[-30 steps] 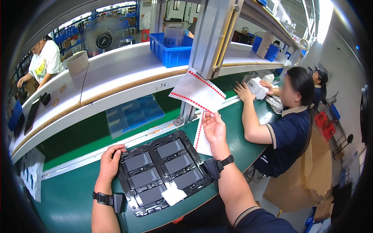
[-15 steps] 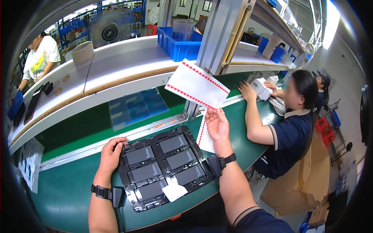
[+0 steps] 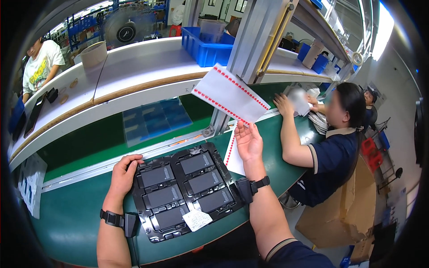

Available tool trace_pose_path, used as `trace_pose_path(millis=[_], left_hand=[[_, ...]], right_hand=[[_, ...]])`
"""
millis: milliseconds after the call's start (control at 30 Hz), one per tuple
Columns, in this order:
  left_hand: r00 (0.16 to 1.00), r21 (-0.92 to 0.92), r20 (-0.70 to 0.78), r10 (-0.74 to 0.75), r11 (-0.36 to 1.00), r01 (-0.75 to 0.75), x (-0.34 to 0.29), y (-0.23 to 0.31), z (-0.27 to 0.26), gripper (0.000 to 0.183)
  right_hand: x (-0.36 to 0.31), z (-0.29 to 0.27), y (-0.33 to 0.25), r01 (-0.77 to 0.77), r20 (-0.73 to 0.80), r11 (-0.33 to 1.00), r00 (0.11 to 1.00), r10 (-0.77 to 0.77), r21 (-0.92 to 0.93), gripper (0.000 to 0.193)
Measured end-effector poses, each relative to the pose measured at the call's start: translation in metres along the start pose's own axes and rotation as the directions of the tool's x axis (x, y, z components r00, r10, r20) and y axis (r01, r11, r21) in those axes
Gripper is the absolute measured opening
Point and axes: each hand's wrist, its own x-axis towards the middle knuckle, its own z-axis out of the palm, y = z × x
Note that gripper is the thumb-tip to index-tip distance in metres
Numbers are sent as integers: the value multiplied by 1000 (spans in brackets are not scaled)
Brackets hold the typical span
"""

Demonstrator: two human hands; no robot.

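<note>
- The white sheet (image 3: pixel 230 96) hangs before the metal post (image 3: pixel 257 44), above the bench; over the last second it has spread wider to my view, its left end lifted and its right end dipped.
- Along it run two rows of red dots (image 3: pixel 241 86); with the face turned more toward me, I judge both rows easier to see and get at.
- My right hand (image 3: pixel 249 145) is palm up, pinching the sheet's lower edge between thumb and fingertips; that grip looks unchanged, so I take the shift as a turn of the sheet, not a letting go.
- Just below lies a second sheet (image 3: pixel 235 156), also red-dotted, partly behind that hand.
- Nearer me, the black tray (image 3: pixel 220 163) stays put on the green bench (image 3: pixel 80 228), six flat dark pieces (image 3: pixel 196 164) in its pockets and a small white slip (image 3: pixel 197 220) over its near edge. I see no red dots on them.
- My left hand (image 3: pixel 124 174) remains at the tray's far left corner, fingers curled; I cannot tell whether it grips or only steadies.
- To my right, a co-worker (image 3: pixel 342 154) handles a pale thing (image 3: pixel 297 99), now blurred.
</note>
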Motion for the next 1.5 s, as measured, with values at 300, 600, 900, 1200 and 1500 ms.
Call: trace_pose_path(millis=[300,600,900,1200,1500], left_hand=[[1000,1,1,1,1000,-1,0,-2,0,21],[1000,23,5,12,1000,-12,0,3,2,21],[1000,15,-4,2,1000,-2,-1,4,1,21],[1000,-38,-18,-8,999,7,-2,3,2,20],[999,-64,-14,-30,998,29,0,2,2,20]], right_hand=[[-12,31,0,47,99,994,994,-38,-94,13],[-8,14,-2,16,165,975,986,21,-219,12],[-2,6,1,19,-71,1000,997,-19,6,10],[9,-19,-6,75,-210,983,977,-39,168,5],[6,-15,-8,-15,-121,995,992,27,100,6]])
